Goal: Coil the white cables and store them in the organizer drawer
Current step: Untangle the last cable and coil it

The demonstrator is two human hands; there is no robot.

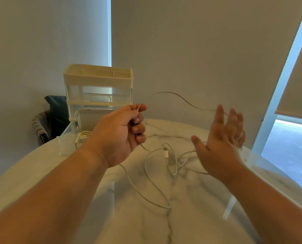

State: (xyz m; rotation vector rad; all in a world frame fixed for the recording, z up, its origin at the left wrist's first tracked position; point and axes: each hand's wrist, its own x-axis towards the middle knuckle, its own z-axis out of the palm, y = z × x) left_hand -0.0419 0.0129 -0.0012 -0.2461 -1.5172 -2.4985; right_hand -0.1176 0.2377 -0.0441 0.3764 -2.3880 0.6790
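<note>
Now, the left hand [118,134] was clenched round the white cable [171,94], which arced through the air across to the right hand [220,143], held open with fingers spread. More white cable lay in loose loops on the marble table [190,217] below. Behind the left hand, the organizer [97,80] stood with its drawer [65,145] pulled out, a coiled cable [84,135] already inside.

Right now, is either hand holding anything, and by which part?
The left hand grips a white cable by its cord, pinched between thumb and curled fingers. The right hand is open, holding nothing.
</note>
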